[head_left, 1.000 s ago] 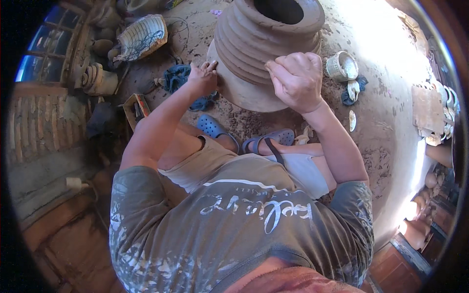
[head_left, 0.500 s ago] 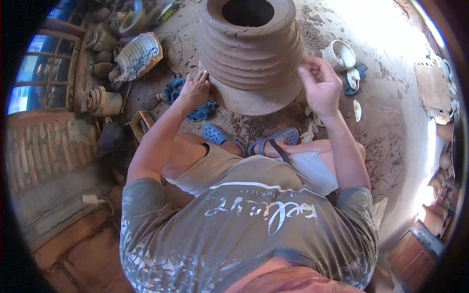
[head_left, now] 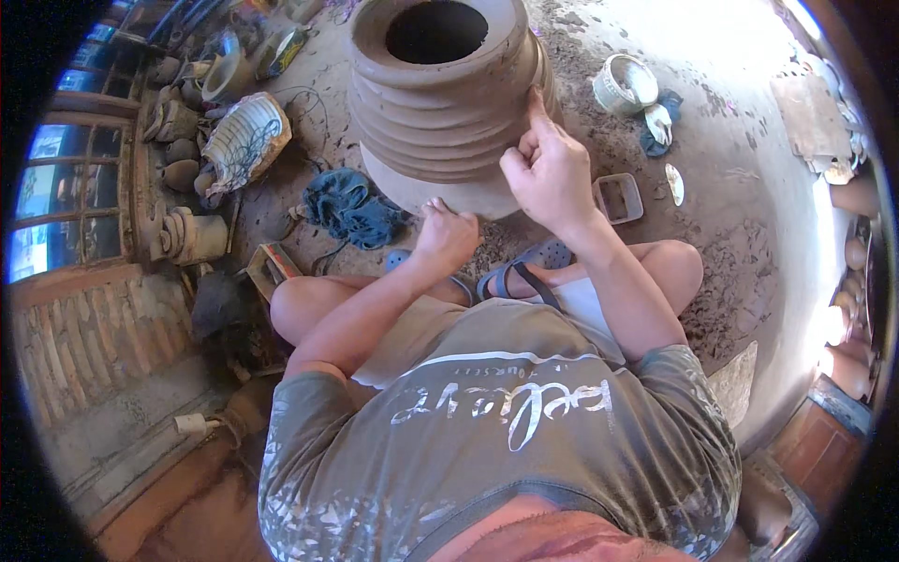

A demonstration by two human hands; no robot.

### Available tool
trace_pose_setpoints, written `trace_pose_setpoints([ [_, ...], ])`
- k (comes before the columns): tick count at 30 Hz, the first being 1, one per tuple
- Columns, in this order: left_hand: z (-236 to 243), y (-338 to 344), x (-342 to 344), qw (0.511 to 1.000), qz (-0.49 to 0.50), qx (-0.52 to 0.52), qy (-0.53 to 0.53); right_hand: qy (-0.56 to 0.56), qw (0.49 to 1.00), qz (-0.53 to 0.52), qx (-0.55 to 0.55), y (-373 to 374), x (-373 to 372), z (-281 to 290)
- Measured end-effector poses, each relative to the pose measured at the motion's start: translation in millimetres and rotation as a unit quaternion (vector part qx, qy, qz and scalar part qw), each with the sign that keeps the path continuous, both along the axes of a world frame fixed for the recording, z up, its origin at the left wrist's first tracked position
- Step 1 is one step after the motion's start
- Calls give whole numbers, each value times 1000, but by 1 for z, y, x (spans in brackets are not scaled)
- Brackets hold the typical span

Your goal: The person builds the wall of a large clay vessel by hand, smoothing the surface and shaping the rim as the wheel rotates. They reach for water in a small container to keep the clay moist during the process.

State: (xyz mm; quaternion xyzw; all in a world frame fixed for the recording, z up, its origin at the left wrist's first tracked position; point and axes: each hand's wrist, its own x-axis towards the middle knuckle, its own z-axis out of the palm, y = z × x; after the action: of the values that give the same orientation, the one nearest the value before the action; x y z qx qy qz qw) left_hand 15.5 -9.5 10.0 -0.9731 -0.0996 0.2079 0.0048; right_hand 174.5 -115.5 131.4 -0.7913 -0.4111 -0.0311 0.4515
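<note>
A tall ringed clay pot (head_left: 440,117) with a dark round mouth stands at the top centre on a broad pale clay base (head_left: 403,187). My right hand (head_left: 552,173) is at the pot's right side, index finger stretched up against the ridges, other fingers bent and thumb apart, holding nothing visible. My left hand (head_left: 445,234) is lower, by the base's front edge, its fingers curled; what they hold, if anything, is hidden. A blue cloth (head_left: 351,211) lies left of the base, and a small plastic tray (head_left: 618,198) sits right of it.
Around me are a white bucket (head_left: 623,84), a ribbed broken container (head_left: 239,140), an open box (head_left: 269,269) and stacked pottery (head_left: 183,234). A window (head_left: 70,197) is on the left; boards (head_left: 805,117) and pots (head_left: 847,365) line the right wall. My legs are bent below the pot.
My left hand has moved right and down from the pot's left side and curled. My right hand has moved left, its index now extended onto the ridges. The pot appears further left in view.
</note>
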Motion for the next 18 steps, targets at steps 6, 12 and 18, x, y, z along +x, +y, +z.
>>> trace_pose_setpoints([
  [6, -39, -27, 17, 994, -23, -40, -101, -52, 998, -12, -21, 5, -46, -4],
  [12, -12, -44, 21, 999, -33, -22, -15, -90, 991, 91, 37, 1, -69, -2],
  [18, -11, -62, 34, 998, -57, 17, 12, -216, 971, 73, 73, -8, -15, 2],
])
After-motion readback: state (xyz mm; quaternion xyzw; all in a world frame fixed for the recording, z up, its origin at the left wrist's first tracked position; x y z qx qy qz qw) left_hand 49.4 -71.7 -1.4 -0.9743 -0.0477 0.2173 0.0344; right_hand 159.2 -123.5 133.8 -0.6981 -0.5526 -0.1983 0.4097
